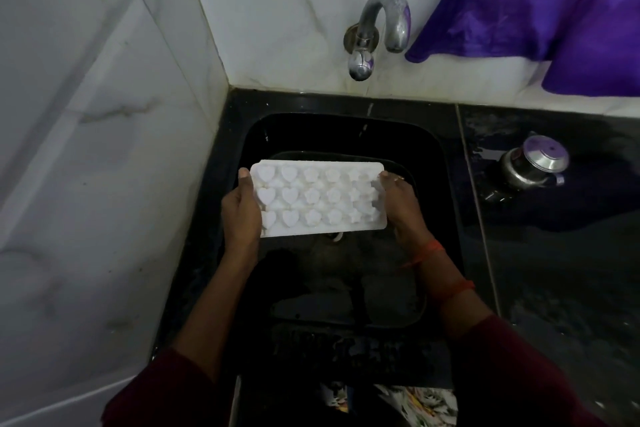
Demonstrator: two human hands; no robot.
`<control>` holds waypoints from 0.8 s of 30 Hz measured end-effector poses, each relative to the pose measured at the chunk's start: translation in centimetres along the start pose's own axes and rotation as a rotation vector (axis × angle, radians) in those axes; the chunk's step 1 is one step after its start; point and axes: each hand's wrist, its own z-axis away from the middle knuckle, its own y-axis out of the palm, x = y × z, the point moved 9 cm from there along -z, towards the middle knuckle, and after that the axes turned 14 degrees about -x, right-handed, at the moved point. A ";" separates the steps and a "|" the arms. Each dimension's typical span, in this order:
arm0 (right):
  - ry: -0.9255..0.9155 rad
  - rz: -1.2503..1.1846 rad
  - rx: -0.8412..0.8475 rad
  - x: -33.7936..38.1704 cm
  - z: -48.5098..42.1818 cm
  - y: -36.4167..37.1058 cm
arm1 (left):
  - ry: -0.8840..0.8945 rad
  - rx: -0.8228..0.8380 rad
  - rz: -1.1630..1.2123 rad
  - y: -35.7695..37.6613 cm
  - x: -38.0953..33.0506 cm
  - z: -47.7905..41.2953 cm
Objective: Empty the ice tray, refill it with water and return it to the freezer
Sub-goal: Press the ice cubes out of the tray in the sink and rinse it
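ice tray (318, 199): held roughly level over the sink (346, 132), short of the tap (384, 24), likely so ice or spill drops into the basin | hands: left hand (240, 215) grips the left short edge, thumb on top, fingers hidden beneath; right hand (401, 204) clasps the right edge likewise | pose: both forearms reach forward, wrists turned inward

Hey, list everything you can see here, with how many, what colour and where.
sink: one, black, centre
counter: one, black, around the sink
tap: one, chrome, above the sink
cloth: one, purple, hanging upper right
lidded pot: one, steel, on the counter right of the sink
ice tray: one, white, held over the sink
left hand: one, grips the tray's left end
right hand: one, grips its right end
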 end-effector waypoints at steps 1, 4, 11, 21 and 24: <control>-0.025 -0.015 -0.002 0.4 0.3 -0.2 | -0.007 0.031 0.000 0.2 0.0 0.0; -0.108 0.018 -0.037 1.5 1.5 -1.2 | -0.060 0.101 0.055 0.9 -0.7 0.4; -0.038 -0.341 0.019 3.0 4.1 -2.3 | -0.220 0.217 0.380 2.7 -1.3 1.4; -0.143 -0.417 -0.116 5.3 6.2 -6.1 | -0.204 0.287 0.526 3.1 -2.9 2.0; -0.162 -0.423 -0.127 5.5 6.5 -6.7 | -0.190 0.273 0.549 3.2 -4.0 2.3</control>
